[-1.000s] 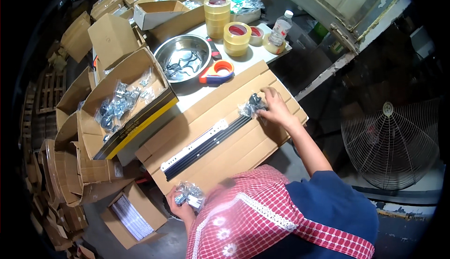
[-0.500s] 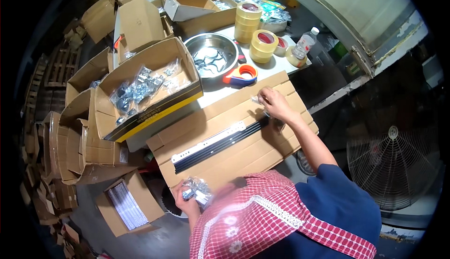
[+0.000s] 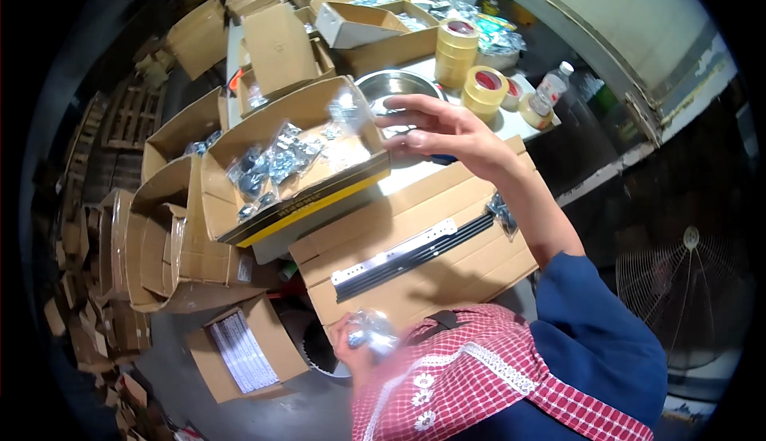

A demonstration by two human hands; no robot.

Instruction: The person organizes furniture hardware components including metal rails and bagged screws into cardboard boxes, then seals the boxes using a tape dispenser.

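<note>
My left hand is closed around a clear plastic bag of shiny metal parts at the near edge of a flat cardboard box. My right hand is raised with fingers spread, holding nothing, by the right end of an open carton. A blurred clear bag shows at that carton's far right corner; whether it rests or is airborne I cannot tell. On the flat cardboard lie black bars beside a whitish perforated metal rail. A bag of dark parts sits at the bars' right end.
Behind my right hand is a steel bowl, partly hidden. Rolls of tape and a plastic bottle stand on the white table. Cartons crowd the left and back. A carton of white strips is below left; a fan stands right.
My right hand has moved from above the bars leftward to the open carton, and its fingers have spread. A clear bag now shows at the carton's corner. My left hand still holds its bag.
</note>
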